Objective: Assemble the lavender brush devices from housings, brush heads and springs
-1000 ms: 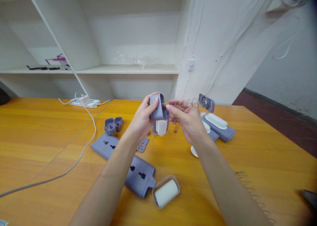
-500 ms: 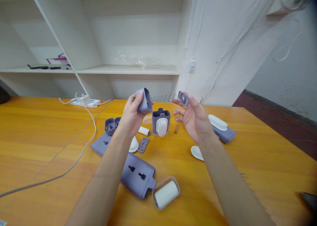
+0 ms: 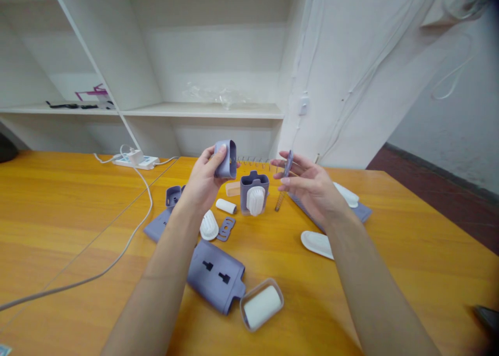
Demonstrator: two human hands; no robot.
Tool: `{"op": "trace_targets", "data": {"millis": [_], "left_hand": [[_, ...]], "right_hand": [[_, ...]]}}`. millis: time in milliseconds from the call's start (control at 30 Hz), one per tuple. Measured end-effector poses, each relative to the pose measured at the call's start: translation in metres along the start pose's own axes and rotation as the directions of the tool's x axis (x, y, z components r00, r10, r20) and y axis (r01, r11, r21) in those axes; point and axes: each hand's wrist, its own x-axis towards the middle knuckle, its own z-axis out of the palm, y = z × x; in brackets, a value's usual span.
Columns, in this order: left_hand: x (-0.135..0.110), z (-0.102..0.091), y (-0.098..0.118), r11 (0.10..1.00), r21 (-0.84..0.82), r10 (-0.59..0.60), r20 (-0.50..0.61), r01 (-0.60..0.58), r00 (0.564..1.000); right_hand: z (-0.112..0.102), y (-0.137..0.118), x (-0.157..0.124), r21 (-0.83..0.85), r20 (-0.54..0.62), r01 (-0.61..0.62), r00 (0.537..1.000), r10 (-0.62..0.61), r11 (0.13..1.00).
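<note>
My left hand [image 3: 202,187] grips a hollow purple-grey plastic sleeve [image 3: 225,159], its open end turned to the right. Across from it, my right hand [image 3: 310,187] pinches a small flat purple plate [image 3: 288,163] edge-on between thumb and fingers. Between the hands on the table stands a purple holder [image 3: 254,182] with a white ribbed piece [image 3: 255,200] on its front. Close by lie a white roller [image 3: 226,206], a thin metal spring [image 3: 279,201], a purple plate with cutouts [image 3: 226,228] and a white ribbed oval part [image 3: 209,226].
Nearer me are a purple panel with two slots [image 3: 216,273] and a clear box [image 3: 281,293] holding a white roll. A white oval piece [image 3: 316,243] lies partly behind my right forearm. A power strip [image 3: 144,162] and its cable occupy the left; shelves [image 3: 202,109] rise behind.
My right hand has turned the small plate from a slanted face view to edge-on, with the fingers straighter. My left hand has tilted the sleeve slightly more upright.
</note>
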Motion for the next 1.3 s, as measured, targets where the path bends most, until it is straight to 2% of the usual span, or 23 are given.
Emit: {"op": "trace_targets", "data": {"millis": [133, 367, 933, 1100, 1300], "left_hand": [[-0.002, -0.001, 0.002, 0.999, 0.044, -0.030, 0.028, 0.029, 0.999], [-0.003, 0.001, -0.001, 0.999, 0.031, -0.022, 0.102, 0.018, 0.995], [-0.003, 0.001, 0.002, 1.000, 0.005, -0.027, 0.067, 0.026, 0.997], [-0.005, 0.004, 0.006, 0.999, 0.042, 0.034, 0.019, -0.034, 0.999], [-0.011, 0.013, 0.013, 0.977, 0.077, 0.205, -0.061, -0.201, 0.977]], "right_hand": [[-0.001, -0.002, 0.000, -0.070, -0.039, 0.112, 0.993, -0.115, 0.991], [0.004, -0.005, -0.002, -0.105, -0.017, 0.047, 0.999, -0.049, 0.993], [-0.001, -0.006, -0.003, -0.005, 0.049, -0.008, 0.999, 0.008, 1.000], [-0.001, -0.004, -0.002, 0.039, 0.072, -0.059, 0.996, 0.056, 0.997], [-0.002, -0.005, -0.002, 0.107, 0.038, -0.130, 0.991, 0.127, 0.986]]}}
